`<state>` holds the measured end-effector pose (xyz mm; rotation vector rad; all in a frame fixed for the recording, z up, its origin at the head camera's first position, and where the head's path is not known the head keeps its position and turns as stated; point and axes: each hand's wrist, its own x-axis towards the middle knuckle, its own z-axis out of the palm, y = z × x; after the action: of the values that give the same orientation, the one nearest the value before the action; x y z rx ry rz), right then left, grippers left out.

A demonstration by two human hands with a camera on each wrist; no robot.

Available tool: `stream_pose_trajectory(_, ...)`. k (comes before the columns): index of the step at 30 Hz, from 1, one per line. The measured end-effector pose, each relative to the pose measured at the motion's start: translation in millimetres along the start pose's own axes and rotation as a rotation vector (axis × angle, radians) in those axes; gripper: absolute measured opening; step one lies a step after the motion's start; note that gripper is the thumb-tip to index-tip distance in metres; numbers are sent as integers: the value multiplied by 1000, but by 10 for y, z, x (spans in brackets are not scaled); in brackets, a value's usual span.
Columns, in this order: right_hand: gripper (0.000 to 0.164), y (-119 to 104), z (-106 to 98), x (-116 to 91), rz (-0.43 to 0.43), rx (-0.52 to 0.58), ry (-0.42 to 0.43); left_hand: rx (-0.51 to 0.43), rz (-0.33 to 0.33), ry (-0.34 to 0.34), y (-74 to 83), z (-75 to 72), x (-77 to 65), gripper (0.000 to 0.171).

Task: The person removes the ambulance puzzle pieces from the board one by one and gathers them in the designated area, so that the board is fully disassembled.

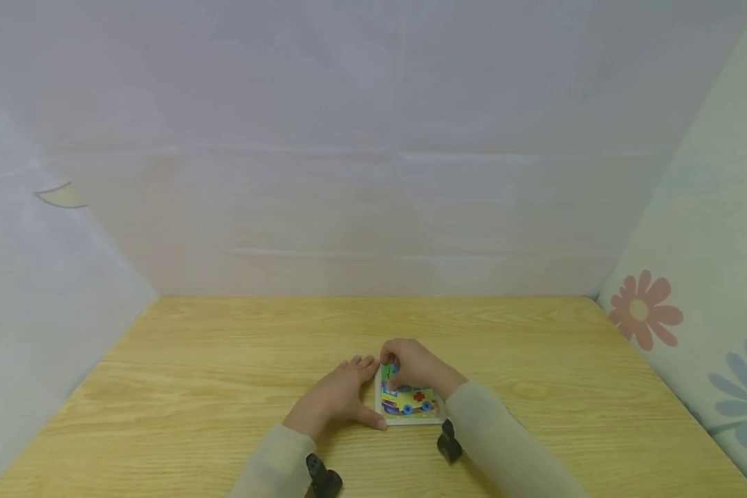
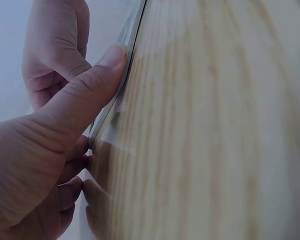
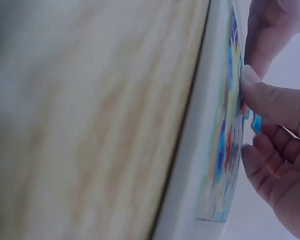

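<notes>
A small picture puzzle in a white frame (image 1: 411, 422) lies on the wooden table, showing a yellow ambulance (image 1: 412, 399) with a red cross and blue wheels. My left hand (image 1: 339, 395) lies along its left side, fingers extended, and the thumb rests on the frame's near left corner. Over the upper left of the picture, my right hand (image 1: 413, 364) bends down with thumb and fingers together. In the right wrist view, a small puzzle piece with a blue edge (image 3: 257, 124) shows between that thumb and the fingers, close against the picture. The hand covers the picture's upper part.
The wooden table (image 1: 224, 346) stretches out around the puzzle. A pale cloth (image 1: 373, 207) hangs behind it, and a flower-printed cloth (image 1: 691, 277) stands along the right side. Each sleeve has a black wrist device (image 1: 449, 443) near the cuff.
</notes>
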<state>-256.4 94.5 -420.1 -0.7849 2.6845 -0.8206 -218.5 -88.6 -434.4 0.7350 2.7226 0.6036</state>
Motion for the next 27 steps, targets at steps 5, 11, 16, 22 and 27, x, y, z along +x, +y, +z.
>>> stream_pose_trajectory(5, 28, 48, 20, -1, -38, 39, 24, -3, -2, -3, -3, 8, 4, 107)
stream_pose_trajectory(11, 12, 131, 30, -13, 7, 247, 27, -6, -1, -4, -13, 28, 16, 108)
stream_pose_trajectory(16, 9, 172, -32, -39, 59, 280, 62, -4, -13, -7, -16, 31, 19, 108)
stream_pose_trajectory(22, 11, 273, -153, -58, 109, 273, 73, -7, -33, -9, -9, 24, 11, 109)
stream_pose_trajectory(27, 13, 362, -278, -98, 132, 275, 74, -17, -38, -11, 6, 12, -6, 108)
